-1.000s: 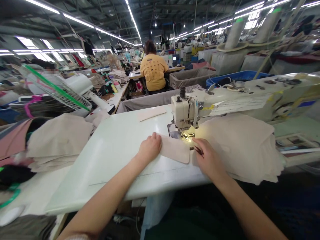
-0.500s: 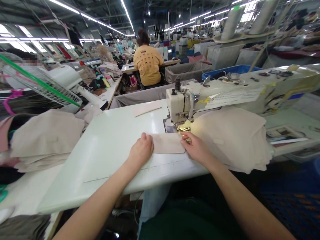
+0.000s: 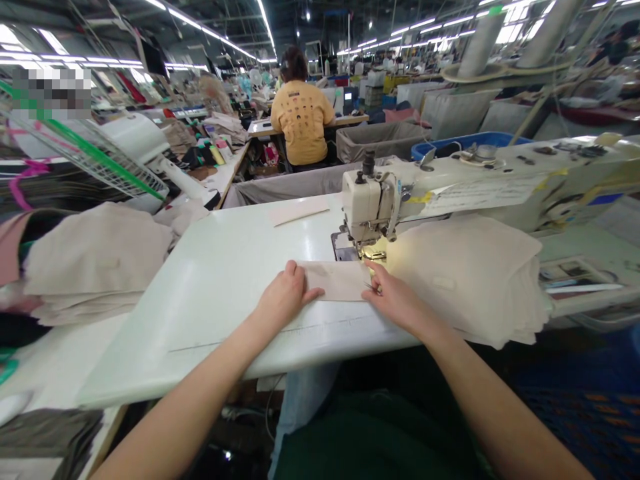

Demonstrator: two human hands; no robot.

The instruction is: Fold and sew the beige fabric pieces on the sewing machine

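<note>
A flat beige fabric piece lies on the white sewing table, just in front of the needle area of the sewing machine. My left hand grips its left end, the thumb on top and the other fingers curled at the edge. At the right end, my right hand is closed on the fabric's edge. A thin metal tool pokes out between the right fingers; its kind is too small to tell. Beside my right hand lies a stack of large beige fabric panels.
Another beige strip lies further back on the table. More beige panels are piled at the left, near a wire rack with a green edge. Thread cones stand behind the machine. A co-worker in yellow sits ahead.
My left thumb has come out over the fabric piece. A metal tip now shows between my right fingers. The whole view has shifted slightly; both hands stay at the fabric's ends.
</note>
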